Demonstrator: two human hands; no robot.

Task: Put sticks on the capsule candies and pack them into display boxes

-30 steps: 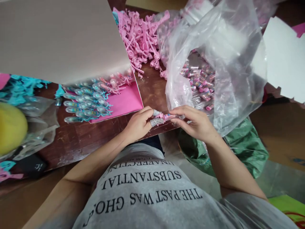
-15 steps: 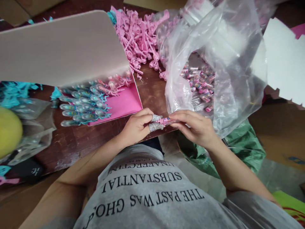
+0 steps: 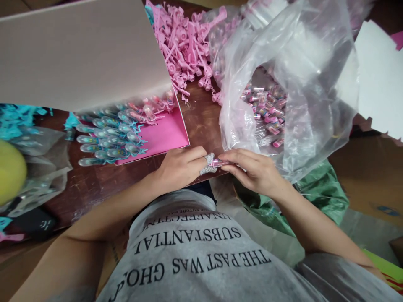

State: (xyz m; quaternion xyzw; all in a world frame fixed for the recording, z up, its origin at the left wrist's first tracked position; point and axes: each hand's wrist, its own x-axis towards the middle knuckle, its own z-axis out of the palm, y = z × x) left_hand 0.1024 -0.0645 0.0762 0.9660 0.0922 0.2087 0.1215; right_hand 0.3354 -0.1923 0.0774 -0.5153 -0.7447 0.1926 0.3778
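Note:
My left hand (image 3: 181, 167) and my right hand (image 3: 253, 171) meet at the near edge of the brown table (image 3: 201, 121). Between them they pinch one small pink toy tube (image 3: 218, 162). The left thumb and forefinger wear grey speckled finger covers (image 3: 208, 164). The right fingers close on the tube's other end. Just behind the right hand lies a clear plastic bag (image 3: 292, 84) holding several small pink tubes (image 3: 267, 111).
A pink-floored cardboard box (image 3: 157, 134) with a raised grey flap (image 3: 85, 54) holds rows of finished blue and pink pieces (image 3: 110, 134). Behind it lies a pile of pink plastic parts (image 3: 185, 46). Teal parts (image 3: 19, 119) and a yellow object (image 3: 11, 170) sit left. A green bag (image 3: 324, 195) lies below right.
Both hands stay at the table edge on the tube, shifting slightly; the tube is drawn further in between the fingers. The view has wobbled a little.

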